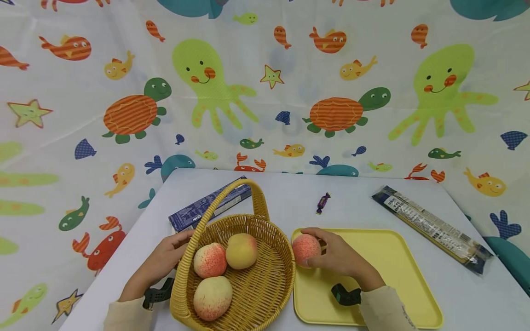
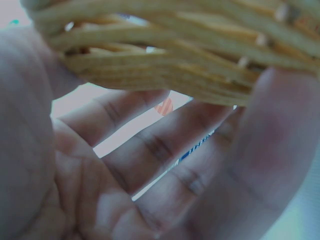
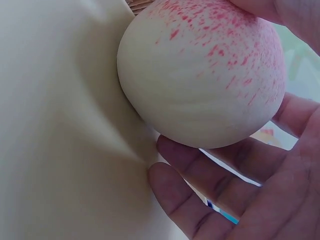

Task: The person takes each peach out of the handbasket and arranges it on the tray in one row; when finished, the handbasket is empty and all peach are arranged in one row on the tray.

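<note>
Wicker basket (image 1: 261, 294) holds three peaches (image 1: 212, 298), left hand (image 1: 163, 257) touching its left side with loosely extended fingers, while a pink-flecked peach (image 1: 304, 250) sits just outside its right rim, at the yellow tray's (image 1: 399, 271) left edge, gripped by the right hand's (image 1: 339, 255) curled fingers and thumb.
</note>
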Tool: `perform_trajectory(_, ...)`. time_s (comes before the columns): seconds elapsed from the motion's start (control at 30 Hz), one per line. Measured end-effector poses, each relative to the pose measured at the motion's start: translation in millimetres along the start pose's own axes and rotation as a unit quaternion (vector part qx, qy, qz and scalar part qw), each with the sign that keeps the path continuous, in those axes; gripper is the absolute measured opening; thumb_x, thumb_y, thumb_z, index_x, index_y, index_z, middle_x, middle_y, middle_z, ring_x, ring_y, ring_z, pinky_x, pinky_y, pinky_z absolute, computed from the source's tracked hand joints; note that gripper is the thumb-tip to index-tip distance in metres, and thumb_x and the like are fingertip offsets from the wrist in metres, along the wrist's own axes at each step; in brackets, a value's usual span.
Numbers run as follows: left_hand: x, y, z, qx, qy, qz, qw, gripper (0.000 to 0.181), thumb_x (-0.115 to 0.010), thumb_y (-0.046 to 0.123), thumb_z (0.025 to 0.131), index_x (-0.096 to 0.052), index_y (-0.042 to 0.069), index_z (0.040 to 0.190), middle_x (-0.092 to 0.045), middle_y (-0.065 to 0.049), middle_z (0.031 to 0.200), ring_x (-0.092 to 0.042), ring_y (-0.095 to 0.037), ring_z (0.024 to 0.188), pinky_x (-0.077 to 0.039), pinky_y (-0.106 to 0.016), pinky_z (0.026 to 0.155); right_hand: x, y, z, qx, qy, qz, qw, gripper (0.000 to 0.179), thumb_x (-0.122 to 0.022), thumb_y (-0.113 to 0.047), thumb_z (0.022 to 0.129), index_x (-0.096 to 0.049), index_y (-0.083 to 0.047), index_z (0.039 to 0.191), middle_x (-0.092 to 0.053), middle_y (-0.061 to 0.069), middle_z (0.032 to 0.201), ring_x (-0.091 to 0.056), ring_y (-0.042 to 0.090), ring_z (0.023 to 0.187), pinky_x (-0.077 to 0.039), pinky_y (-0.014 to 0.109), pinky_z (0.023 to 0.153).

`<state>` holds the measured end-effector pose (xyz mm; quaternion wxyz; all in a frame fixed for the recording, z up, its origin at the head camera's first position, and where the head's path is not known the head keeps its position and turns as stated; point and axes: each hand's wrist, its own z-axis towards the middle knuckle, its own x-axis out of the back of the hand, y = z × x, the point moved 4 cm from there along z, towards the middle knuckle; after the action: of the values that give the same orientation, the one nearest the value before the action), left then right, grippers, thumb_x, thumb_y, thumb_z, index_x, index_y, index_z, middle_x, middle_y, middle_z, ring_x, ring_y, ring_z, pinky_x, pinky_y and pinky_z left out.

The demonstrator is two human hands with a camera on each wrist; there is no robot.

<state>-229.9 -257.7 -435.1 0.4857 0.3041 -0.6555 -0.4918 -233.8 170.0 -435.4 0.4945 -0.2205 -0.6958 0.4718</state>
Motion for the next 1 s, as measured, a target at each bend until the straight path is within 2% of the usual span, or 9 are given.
perform_trajectory(0.27, 0.5, -0.1, -0.1, -0.017, -0.010, -0.010, 0.9998, 0.049, -0.050, 0.017, 0.111, -0.044, -0.011, 0.151, -0.060, -0.038, 0.130, -0.075, -0.019, 0.088, -0.065, -0.041, 0.065, -0.5, 0.6, 0.5, -0.003, -0.002, -0.003, 1.0000, 0.077, -0.085, -0.028, 0.083, -0.054, -0.010, 0.151, -0.067, 0.006, 0.127, -0.063, 0.024, 0.110, -0.056, 0.037, 0.089)
perform_trajectory(0.7, -0.9, 0.1, -0.1, -0.025, -0.015, -0.009, 0.9995, 0.049, -0.049, 0.016, 0.112, -0.043, -0.012, 0.151, -0.060, -0.039, 0.128, -0.076, -0.019, 0.087, -0.065, -0.042, 0.064, -1.0, 2.5, 1.0, -0.012, -0.003, -0.012, 0.9999, 0.079, -0.086, -0.034, 0.084, -0.052, -0.011, 0.152, -0.066, 0.006, 0.131, -0.063, 0.024, 0.114, -0.055, 0.039, 0.092)
perform_trajectory(1.0, -0.2, -0.7, 0.1, -0.027, -0.015, -0.011, 0.9995, 0.048, -0.049, 0.015, 0.112, -0.043, -0.011, 0.151, -0.062, -0.037, 0.127, -0.076, -0.019, 0.085, -0.065, -0.042, 0.064, 0.1, -1.3, -0.4, 0.001, -0.012, 0.005, 0.9999, 0.081, -0.085, -0.028, 0.086, -0.048, -0.006, 0.155, -0.062, 0.012, 0.137, -0.063, 0.026, 0.116, -0.056, 0.040, 0.091)
